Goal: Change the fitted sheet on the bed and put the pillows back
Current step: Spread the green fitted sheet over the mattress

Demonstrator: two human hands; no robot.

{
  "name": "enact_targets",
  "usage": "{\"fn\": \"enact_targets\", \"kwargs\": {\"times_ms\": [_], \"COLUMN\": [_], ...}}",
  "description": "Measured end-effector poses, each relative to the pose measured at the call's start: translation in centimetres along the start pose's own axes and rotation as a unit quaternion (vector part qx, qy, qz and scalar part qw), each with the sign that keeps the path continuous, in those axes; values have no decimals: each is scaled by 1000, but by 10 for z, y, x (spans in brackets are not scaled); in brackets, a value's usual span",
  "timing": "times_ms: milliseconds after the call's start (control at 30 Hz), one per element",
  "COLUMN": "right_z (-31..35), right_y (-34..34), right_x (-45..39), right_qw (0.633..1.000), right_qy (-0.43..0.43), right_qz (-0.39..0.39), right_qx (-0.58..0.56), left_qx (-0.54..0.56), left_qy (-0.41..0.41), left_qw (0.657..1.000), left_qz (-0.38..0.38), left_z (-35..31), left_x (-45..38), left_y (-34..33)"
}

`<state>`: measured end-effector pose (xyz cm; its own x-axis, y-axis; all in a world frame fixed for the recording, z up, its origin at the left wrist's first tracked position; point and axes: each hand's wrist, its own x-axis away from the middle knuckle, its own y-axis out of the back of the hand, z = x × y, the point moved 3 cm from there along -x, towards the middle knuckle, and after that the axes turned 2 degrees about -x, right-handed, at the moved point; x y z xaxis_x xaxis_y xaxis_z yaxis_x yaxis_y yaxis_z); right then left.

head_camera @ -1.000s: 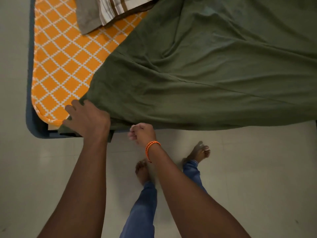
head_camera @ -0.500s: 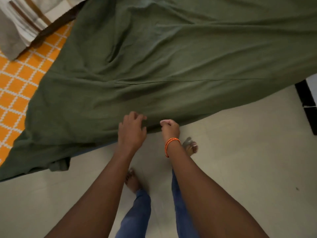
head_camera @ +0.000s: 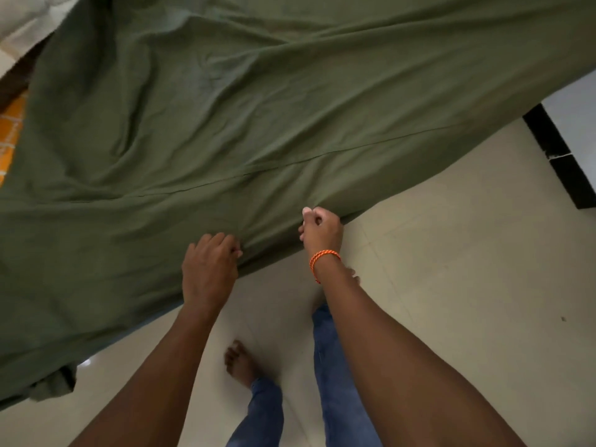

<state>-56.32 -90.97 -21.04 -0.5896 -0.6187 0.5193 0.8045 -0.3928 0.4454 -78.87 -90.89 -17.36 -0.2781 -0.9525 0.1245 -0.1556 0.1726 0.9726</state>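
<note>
A dark green sheet (head_camera: pixel 258 117) lies spread over the bed and fills most of the view, its near edge hanging over the bed's side. My left hand (head_camera: pixel 209 269) grips that edge with curled fingers. A short way to the right, my right hand (head_camera: pixel 321 230), with an orange band on its wrist, pinches the same edge. A sliver of the orange-and-white patterned mattress (head_camera: pixel 9 130) shows at the far left. A pale pillow or folded cloth (head_camera: pixel 22 24) sits at the top left corner.
Pale tiled floor (head_camera: pixel 467 301) lies below and right of the bed. My bare feet and blue jeans (head_camera: pixel 335 366) stand close to the bed's side. A black skirting strip (head_camera: pixel 561 156) runs along the wall at right.
Both hands have shifted rightward along the sheet's edge, away from the bed corner. The orange mattress is now almost entirely out of view at the left.
</note>
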Motion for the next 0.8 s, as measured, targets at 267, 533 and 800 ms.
{"fn": "enact_targets", "kwargs": {"times_ms": [267,533,800], "right_z": [-68,-26,-26], "right_y": [28,68,82], "right_x": [22,6,-51], "right_qw": [985,934,943], "right_qy": [-48,-128,-105], "right_qz": [35,265,286], "right_qx": [162,201,137], "left_qx": [-44,-163,-85], "left_qy": [4,28,69], "left_qw": [976,917,923], "left_qz": [212,364,369], "left_z": [-31,-72,-114], "left_x": [49,12,-37], "left_y": [-21,-12,-34]}}
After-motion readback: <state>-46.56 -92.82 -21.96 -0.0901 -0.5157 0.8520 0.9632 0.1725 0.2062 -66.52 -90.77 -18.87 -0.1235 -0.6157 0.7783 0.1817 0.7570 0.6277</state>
